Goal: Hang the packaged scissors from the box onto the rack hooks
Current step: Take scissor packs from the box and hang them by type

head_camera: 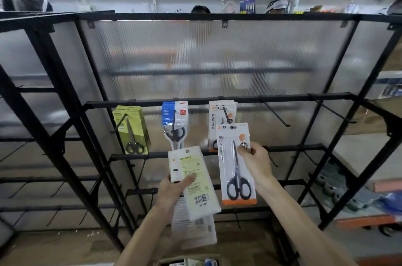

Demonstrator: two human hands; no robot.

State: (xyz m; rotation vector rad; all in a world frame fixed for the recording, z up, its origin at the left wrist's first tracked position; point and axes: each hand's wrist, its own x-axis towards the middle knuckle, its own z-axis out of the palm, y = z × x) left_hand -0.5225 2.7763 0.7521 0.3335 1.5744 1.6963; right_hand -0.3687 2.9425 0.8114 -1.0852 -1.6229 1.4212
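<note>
My right hand (255, 160) pinches the upper right edge of a white-and-orange scissors pack (236, 163), whose hang hole sits at the tip of the third hook (227, 116). More packs of the same kind (219, 113) hang behind it. My left hand (174, 188) grips a small stack of scissors packs (194, 183), back side up with a yellow-green label and barcode. Yellow-green packs (132, 128) hang on the left hook, blue-and-white packs (175, 122) on the second. The box (191, 261) shows at the bottom edge.
The black metal rack (217, 98) has a ribbed translucent back panel. Two bare hooks (276, 113) (335, 112) stick out to the right on the same bar. Lower bars carry more bare hooks. People's heads show above the rack, and goods lie on the floor at the right.
</note>
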